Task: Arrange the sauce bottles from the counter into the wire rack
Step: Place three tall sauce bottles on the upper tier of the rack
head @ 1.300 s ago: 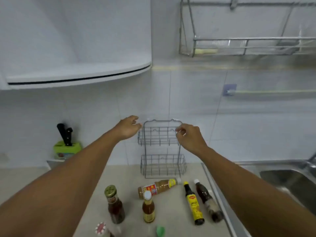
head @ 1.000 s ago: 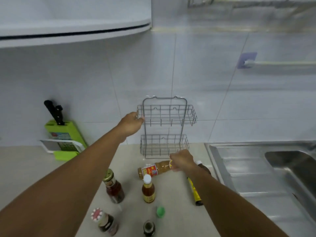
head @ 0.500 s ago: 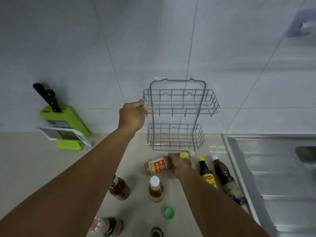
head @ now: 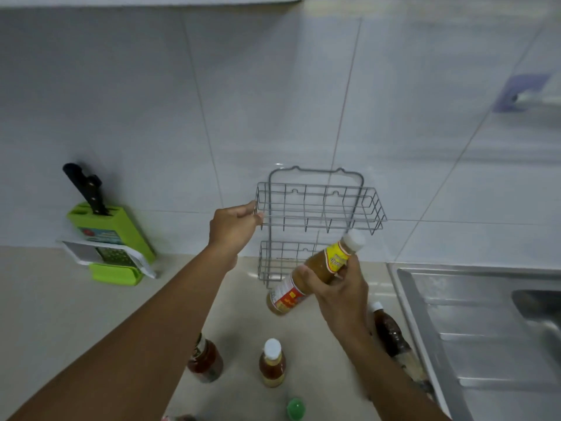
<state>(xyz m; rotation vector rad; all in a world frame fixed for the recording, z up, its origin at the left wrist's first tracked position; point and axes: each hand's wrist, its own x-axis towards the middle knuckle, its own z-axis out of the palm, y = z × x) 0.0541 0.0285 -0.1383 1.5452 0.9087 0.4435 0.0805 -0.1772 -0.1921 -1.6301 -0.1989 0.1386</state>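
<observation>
Here, left hand (head: 232, 227) grips the left end of the wire rack's (head: 321, 208) upper basket; rack stands on the desk (head: 76, 314) against the tiled wall. Right hand (head: 340, 294) is clamped round an orange-brown sauce bottle (head: 315, 275), white cap tilted up-right, lifted in front of the lower basket. On the desk: a dark red bottle (head: 206, 361), a small white-capped bottle (head: 272, 364), a dark bottle (head: 388, 331) lying beside the sink (head: 485, 329).
</observation>
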